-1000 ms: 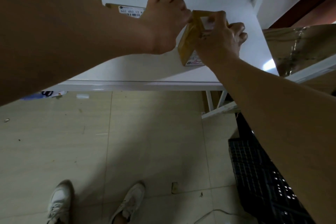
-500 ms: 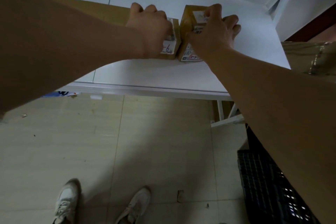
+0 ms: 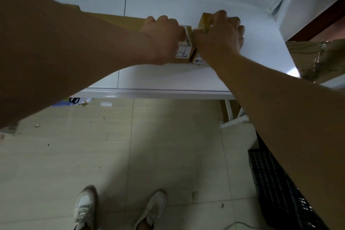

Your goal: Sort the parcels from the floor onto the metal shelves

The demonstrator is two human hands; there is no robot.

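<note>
Two small brown cardboard parcels stand side by side on the white shelf (image 3: 168, 80). My left hand (image 3: 164, 39) grips the left parcel (image 3: 186, 50), which carries a white label with handwriting. My right hand (image 3: 220, 37) grips the right parcel (image 3: 204, 22) from above, fingers curled over its top and far side. The two parcels touch or nearly touch. A long flat cardboard box (image 3: 115, 21) lies behind my left forearm on the same shelf.
A larger taped cardboard box (image 3: 317, 58) sits on a neighbouring shelf at the right. A black plastic crate (image 3: 276, 188) stands on the tiled floor at lower right. Blue-and-white packaging (image 3: 74, 101) lies under the shelf edge. My shoes (image 3: 85, 207) are below.
The right parcel was tilted a second ago and now stands against the left parcel. My left hand moved from the flat box onto the left parcel. The view shifted slightly.
</note>
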